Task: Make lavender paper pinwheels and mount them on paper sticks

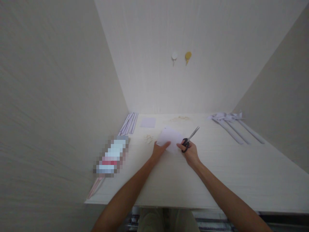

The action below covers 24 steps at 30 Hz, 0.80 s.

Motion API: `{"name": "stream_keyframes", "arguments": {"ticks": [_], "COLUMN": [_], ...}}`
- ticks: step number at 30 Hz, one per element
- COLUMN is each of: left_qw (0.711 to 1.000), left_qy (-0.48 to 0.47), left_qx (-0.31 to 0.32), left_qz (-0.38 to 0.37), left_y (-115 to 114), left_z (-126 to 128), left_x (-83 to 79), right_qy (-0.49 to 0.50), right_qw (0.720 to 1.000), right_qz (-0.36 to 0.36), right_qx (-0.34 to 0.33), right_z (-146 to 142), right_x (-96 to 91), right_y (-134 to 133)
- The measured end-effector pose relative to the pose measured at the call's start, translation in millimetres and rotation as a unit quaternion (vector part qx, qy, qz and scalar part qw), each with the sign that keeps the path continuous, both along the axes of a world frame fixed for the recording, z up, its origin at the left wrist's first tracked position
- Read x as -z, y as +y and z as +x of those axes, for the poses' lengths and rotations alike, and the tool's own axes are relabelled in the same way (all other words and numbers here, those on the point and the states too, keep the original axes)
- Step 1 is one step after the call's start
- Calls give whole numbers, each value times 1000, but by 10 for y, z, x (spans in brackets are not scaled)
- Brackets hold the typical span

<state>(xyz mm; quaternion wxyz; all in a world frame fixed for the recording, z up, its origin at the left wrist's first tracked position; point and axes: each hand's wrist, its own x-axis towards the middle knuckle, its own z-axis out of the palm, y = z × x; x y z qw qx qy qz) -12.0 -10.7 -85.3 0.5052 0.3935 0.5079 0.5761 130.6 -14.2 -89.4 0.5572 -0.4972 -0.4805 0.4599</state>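
My left hand (159,150) pinches the near left edge of a pale sheet of paper (170,136) that lies in the middle of the white table (217,174). My right hand (190,151) grips a pair of scissors (190,139) by their black handles. The metal blades point away to the upper right, beside the paper's right edge, and look closed or nearly so.
A small pale paper square (148,122) lies at the back left, next to several folded paper strips (129,123). More paper strips with bows (233,127) lie at the back right. A blurred flat pack (111,156) sits at the left edge. Two hooks (181,57) hang on the wall.
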Motion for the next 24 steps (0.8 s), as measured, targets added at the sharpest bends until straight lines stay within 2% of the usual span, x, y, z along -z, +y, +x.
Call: {"name": "stream_keyframes", "arguments": {"ticks": [5, 10, 15, 21, 24], "left_qw": [1000, 994, 981, 975, 976], "left_qy": [-11, -13, -10, -12, 12], "left_qx": [4, 108, 193, 222, 216], "left_qz": [10, 3, -8, 9, 0], "left_y": [96, 36, -32, -92, -104], "left_z": [-91, -70, -22, -9, -1], "left_x": [31, 33, 32, -67, -81], "right_qy": [42, 97, 146, 184, 194], "right_qw": [999, 994, 988, 982, 980], "right_qz": [1, -10, -20, -16, -3], "right_qx": [24, 57, 50, 29, 43], "right_z": [13, 57, 82, 55, 48], "right_x": [0, -24, -47, -48, -33], "right_y": [23, 62, 76, 70, 82]}}
